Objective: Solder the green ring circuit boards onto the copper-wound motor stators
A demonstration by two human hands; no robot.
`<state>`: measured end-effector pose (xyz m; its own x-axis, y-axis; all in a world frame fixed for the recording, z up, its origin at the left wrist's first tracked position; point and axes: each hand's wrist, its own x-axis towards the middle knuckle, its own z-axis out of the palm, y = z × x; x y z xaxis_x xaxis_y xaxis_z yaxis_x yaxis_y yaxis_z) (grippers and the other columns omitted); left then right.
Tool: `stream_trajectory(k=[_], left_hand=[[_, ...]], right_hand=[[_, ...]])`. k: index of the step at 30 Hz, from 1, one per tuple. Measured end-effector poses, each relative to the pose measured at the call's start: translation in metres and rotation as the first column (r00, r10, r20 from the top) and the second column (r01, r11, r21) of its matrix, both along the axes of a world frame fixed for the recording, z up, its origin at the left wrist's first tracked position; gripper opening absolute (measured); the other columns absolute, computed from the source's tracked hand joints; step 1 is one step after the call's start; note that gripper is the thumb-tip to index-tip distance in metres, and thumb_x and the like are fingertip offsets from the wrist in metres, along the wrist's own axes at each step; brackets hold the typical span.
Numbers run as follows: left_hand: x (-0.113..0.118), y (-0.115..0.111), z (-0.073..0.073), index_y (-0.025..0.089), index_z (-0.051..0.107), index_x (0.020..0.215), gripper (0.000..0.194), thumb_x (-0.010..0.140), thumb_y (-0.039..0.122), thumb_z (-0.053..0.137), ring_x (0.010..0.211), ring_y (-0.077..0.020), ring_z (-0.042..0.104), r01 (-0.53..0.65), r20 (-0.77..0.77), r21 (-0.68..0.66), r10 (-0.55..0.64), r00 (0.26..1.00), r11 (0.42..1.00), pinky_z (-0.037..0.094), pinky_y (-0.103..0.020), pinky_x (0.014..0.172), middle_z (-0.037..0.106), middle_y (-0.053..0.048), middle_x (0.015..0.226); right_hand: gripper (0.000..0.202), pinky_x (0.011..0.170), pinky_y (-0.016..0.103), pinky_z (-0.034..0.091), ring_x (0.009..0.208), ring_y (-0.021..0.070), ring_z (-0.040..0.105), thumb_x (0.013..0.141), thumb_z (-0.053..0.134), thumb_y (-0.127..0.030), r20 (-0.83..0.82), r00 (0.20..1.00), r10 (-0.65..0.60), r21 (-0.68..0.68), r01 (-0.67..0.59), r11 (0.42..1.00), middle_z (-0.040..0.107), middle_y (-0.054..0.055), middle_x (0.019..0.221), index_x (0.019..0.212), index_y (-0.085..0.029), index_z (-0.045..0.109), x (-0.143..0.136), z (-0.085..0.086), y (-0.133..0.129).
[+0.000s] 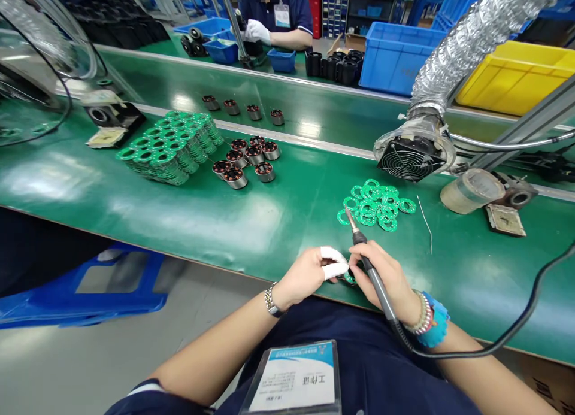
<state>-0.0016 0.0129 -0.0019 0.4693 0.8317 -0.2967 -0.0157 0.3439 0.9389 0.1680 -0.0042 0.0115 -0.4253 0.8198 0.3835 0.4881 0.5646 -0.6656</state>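
At the table's front edge, my left hand (309, 272), with white covers on the thumb and a finger, pinches a small green ring-shaped circuit board (349, 278). Most of that board is hidden by fingers, and whether a coil part sits under it I cannot tell. My right hand (389, 277) is closed around a soldering iron (377, 283), its tip pointing up and away from me. Thumb and fingertip of this hand also meet at the held board. Just beyond the iron's tip lies a loose pile of green ring boards (376, 204).
Stacked ring boards (173, 142) and several copper-wound stators (247, 157) stand to the left. A fume duct with a fan (408, 160) hangs at right, near a round tub (471, 191), an iron stand (512, 202) and a solder wire (424, 223). A gloved co-worker (281, 29) sits opposite.
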Motion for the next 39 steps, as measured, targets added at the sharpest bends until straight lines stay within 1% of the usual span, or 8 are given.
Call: stream_trajectory(k=[4,9,13,16,18,22,33,39], left_hand=[[-0.002,-0.007,-0.001,0.014,0.058,0.071,0.017,0.071,0.029,0.065,0.064,-0.0109,0.057,-0.003,0.069,-0.068,0.007,0.998,0.998,0.049,-0.026,0.065,0.058,0.001,0.069],[-0.003,-0.009,-0.002,0.013,0.057,0.072,0.014,0.072,0.025,0.064,0.064,-0.0121,0.061,-0.007,0.009,-0.088,0.008,1.0,0.996,0.049,-0.027,0.068,0.062,-0.001,0.065],[-0.004,-0.008,-0.002,0.013,0.056,0.074,0.012,0.073,0.023,0.062,0.063,-0.0124,0.062,-0.015,0.003,-0.094,0.015,1.0,0.995,0.05,-0.026,0.066,0.063,-0.001,0.065],[-0.004,-0.007,-0.003,0.012,0.056,0.075,0.011,0.075,0.022,0.061,0.063,-0.0122,0.062,-0.001,0.0,-0.091,0.001,1.0,0.996,0.05,-0.026,0.067,0.064,-0.002,0.066],[-0.005,-0.007,-0.004,0.012,0.056,0.076,0.01,0.075,0.021,0.061,0.063,-0.012,0.063,0.0,-0.005,-0.091,-0.001,1.0,0.996,0.051,-0.026,0.067,0.064,-0.002,0.067],[-0.005,-0.007,-0.005,0.013,0.056,0.075,0.006,0.075,0.018,0.06,0.063,-0.0115,0.063,-0.017,-0.007,-0.098,0.017,1.0,0.995,0.051,-0.025,0.066,0.064,-0.001,0.065],[-0.004,-0.007,-0.005,0.013,0.057,0.074,0.005,0.074,0.018,0.06,0.061,-0.0115,0.063,-0.04,-0.008,-0.093,0.039,0.999,0.995,0.05,-0.025,0.064,0.064,0.0,0.063],[-0.005,-0.008,-0.005,0.013,0.056,0.073,0.006,0.074,0.018,0.06,0.061,-0.0117,0.063,-0.033,-0.021,-0.081,0.032,0.999,0.996,0.051,-0.025,0.065,0.064,-0.001,0.063]], right_hand=[[0.028,0.067,0.029,0.047,0.074,0.0159,0.052,0.082,0.048,-0.007,-0.02,1.0,-0.024,0.038,0.025,0.999,0.056,0.004,0.08,0.108,-0.02,0.047,0.0,0.001,-0.009],[0.023,0.07,0.027,0.047,0.073,0.0141,0.057,0.08,0.055,-0.009,-0.071,0.982,-0.175,-0.024,0.174,0.984,0.059,0.001,0.079,0.099,-0.021,0.052,0.014,0.01,-0.021],[0.024,0.06,0.024,0.046,0.062,0.0123,0.056,0.081,0.055,-0.01,-0.066,0.992,-0.109,-0.035,0.107,0.994,0.059,-0.001,0.068,0.103,-0.02,0.057,0.028,0.02,-0.029],[0.033,0.064,0.027,0.048,0.069,0.0141,0.059,0.08,0.057,-0.009,-0.085,0.994,-0.068,-0.004,0.068,0.998,0.063,0.002,0.074,0.112,-0.018,0.056,0.036,0.025,-0.032],[0.03,0.065,0.027,0.048,0.072,0.0146,0.06,0.079,0.057,-0.009,-0.095,0.993,-0.073,-0.032,0.07,0.997,0.065,0.004,0.08,0.107,-0.018,0.06,0.039,0.028,-0.033],[0.02,0.063,0.026,0.049,0.069,0.0138,0.061,0.08,0.056,-0.01,-0.069,0.991,-0.115,-0.099,0.108,0.989,0.067,0.003,0.077,0.096,-0.018,0.064,0.04,0.029,-0.033],[0.016,0.064,0.024,0.051,0.069,0.0141,0.064,0.079,0.057,-0.012,-0.018,0.991,-0.129,-0.075,0.127,0.989,0.069,0.003,0.076,0.09,-0.018,0.066,0.036,0.037,-0.032],[0.019,0.064,0.024,0.051,0.07,0.0133,0.064,0.079,0.057,-0.013,-0.046,0.987,-0.151,-0.098,0.146,0.984,0.068,0.003,0.079,0.095,-0.019,0.065,0.04,0.033,-0.034]])
